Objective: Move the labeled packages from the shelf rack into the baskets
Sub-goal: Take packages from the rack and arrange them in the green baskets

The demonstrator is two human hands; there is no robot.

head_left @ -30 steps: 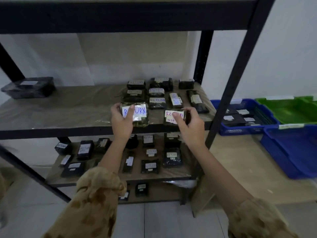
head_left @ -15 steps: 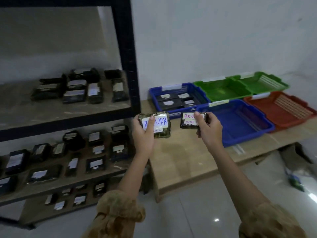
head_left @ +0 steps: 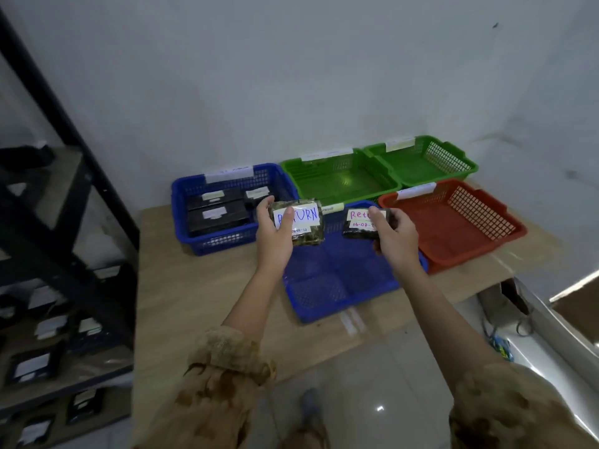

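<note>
Our left hand (head_left: 274, 236) grips a clear-wrapped package (head_left: 304, 226) by its left edge, thumb laid across the blue "RETURN" label; our right hand (head_left: 397, 238) pinches a smaller dark package (head_left: 358, 225) with a pink-lettered label, thumb on top. Both are held in the air over the far end of the near blue basket (head_left: 340, 280) — just beside the far blue basket (head_left: 181, 222), which holds several dark labeled packages.

One wide head cam, facing fwd & down, near baskets (head_left: 176, 218), rack (head_left: 113, 202) at left edge.

Wooden table (head_left: 181, 286), perhaps cables (head_left: 494, 337)
</note>
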